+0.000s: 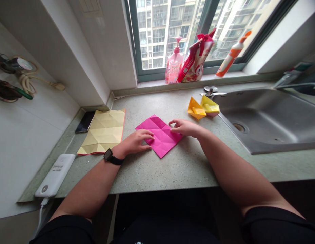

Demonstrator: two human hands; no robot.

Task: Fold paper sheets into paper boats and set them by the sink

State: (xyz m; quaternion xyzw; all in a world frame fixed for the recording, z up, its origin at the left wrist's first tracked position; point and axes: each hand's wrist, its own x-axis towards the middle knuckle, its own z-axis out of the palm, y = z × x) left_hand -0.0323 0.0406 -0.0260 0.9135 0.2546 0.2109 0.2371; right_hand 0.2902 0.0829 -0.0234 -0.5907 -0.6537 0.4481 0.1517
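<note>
A creased pink paper sheet (161, 135) lies like a diamond on the speckled counter (188, 166). My left hand (137, 142), with a black watch on the wrist, rests on its left corner, fingers curled and pressing down. My right hand (184, 127) presses the sheet's right corner with fingers together. Both hands hold the sheet flat against the counter.
A creased yellow sheet (103, 132) lies to the left, beside a phone (84, 122). A white power bank (55, 174) sits at the front left edge. Two folded paper shapes (203, 107) stand by the steel sink (269, 118). Bottles and a red bag (195, 61) line the window sill.
</note>
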